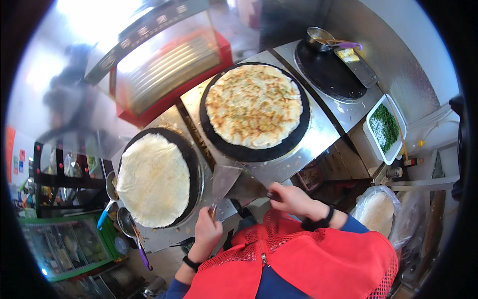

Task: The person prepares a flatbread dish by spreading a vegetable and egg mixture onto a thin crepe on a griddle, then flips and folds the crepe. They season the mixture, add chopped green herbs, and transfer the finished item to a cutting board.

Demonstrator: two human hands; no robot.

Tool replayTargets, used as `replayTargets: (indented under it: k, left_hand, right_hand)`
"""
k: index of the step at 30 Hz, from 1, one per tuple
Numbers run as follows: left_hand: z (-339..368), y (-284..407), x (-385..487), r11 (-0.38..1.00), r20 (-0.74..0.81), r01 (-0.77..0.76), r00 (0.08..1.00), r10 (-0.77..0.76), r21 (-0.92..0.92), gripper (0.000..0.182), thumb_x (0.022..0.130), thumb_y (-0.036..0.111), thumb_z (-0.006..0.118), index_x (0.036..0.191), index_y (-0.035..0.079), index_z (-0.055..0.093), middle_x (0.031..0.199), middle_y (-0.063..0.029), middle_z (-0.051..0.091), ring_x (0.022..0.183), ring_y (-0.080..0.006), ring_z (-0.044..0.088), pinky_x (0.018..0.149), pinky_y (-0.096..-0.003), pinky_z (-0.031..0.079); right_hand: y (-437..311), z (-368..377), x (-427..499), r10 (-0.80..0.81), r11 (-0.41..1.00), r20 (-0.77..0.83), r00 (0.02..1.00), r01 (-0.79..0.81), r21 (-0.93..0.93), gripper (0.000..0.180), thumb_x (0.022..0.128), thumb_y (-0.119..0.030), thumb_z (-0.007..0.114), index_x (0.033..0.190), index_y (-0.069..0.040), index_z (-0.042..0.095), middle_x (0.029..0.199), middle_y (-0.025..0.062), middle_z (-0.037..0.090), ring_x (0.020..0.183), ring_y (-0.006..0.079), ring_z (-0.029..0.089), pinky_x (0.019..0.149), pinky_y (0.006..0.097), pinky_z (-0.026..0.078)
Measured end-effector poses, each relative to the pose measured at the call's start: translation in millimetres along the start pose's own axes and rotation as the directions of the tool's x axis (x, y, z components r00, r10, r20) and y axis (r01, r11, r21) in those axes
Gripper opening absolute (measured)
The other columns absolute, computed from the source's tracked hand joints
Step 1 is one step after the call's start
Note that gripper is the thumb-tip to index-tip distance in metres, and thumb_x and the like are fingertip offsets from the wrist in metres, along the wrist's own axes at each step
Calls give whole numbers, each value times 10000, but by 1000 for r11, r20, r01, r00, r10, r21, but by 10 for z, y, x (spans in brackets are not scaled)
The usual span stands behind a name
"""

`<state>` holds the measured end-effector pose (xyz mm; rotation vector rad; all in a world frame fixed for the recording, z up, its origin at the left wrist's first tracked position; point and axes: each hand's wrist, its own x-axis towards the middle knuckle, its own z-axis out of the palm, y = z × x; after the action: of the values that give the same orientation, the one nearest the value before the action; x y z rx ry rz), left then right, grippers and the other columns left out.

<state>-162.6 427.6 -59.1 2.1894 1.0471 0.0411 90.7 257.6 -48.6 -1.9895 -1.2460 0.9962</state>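
Observation:
My left hand [207,231] grips the handle of a wide metal spatula [225,180], its blade pointing away from me between two round griddles. In my right hand [293,200] is the dark handle of a second metal spatula [254,185]; its blade is partly blurred and reaches toward the first one. Ahead, a browned flatbread [254,106] with green flecks lies flat on the middle black griddle [257,155]. To the left, a paler flatbread [155,179] covers most of the left griddle [194,179] and overhangs its left edge. Neither spatula touches a flatbread.
A third griddle [325,74] at the right bears a metal pot [319,37] and a tray with yellow pieces [362,73]. Nearby sits a white tub [368,136] of chopped greens. Two ladles [108,209] [129,224] hang by the left griddle. A glass-fronted warmer [168,67] stands behind.

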Motion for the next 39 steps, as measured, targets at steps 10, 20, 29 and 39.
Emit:
replayTargets:
  k: [10, 20, 29, 39]
  left_hand:
    - [463, 1561, 1287, 908, -128, -401, 901, 415, 121, 475, 876, 59, 531, 1329, -10, 404, 1000, -208, 555, 898, -397, 575, 776, -418, 479]
    - [-70, 2179, 1461, 886, -31, 81, 994, -107, -456, 339, 940, 46, 475, 1275, -4, 451, 840, -41, 536, 543, -78, 462, 441, -192, 338]
    - [122, 2207, 1376, 993, -67, 20, 997, -28, -114, 433, 904, 13, 518, 1329, -17, 439, 960, -74, 613, 794, -155, 596, 692, -270, 495]
    - [357, 1584, 1018, 829, -50, 165, 973, -226, -534, 489, 936, 57, 491, 1401, 16, 346, 862, -45, 557, 587, -96, 507, 514, -235, 421]
  right_hand:
    - [1264, -1303, -320, 488, 661, -217, 845, -196, 725, 322, 833, -76, 672, 1133, -3, 583, 889, 47, 655, 763, 93, 601, 643, 227, 492]
    - [-125, -1076, 699, -165, 973, -553, 817, 227, 45, 193, 777, -122, 590, 940, -64, 503, 730, 115, 597, 642, 253, 629, 471, 331, 524]
    - [184, -1167, 473, -178, 982, -345, 921, 191, 2, 302, 762, -56, 594, 1054, -23, 523, 820, 142, 624, 736, 278, 639, 534, 339, 543]
    - [1342, -1912, -672, 490, 673, -109, 865, -297, 677, 337, 813, -14, 638, 1137, 38, 560, 999, 85, 643, 954, 107, 594, 833, 264, 483]
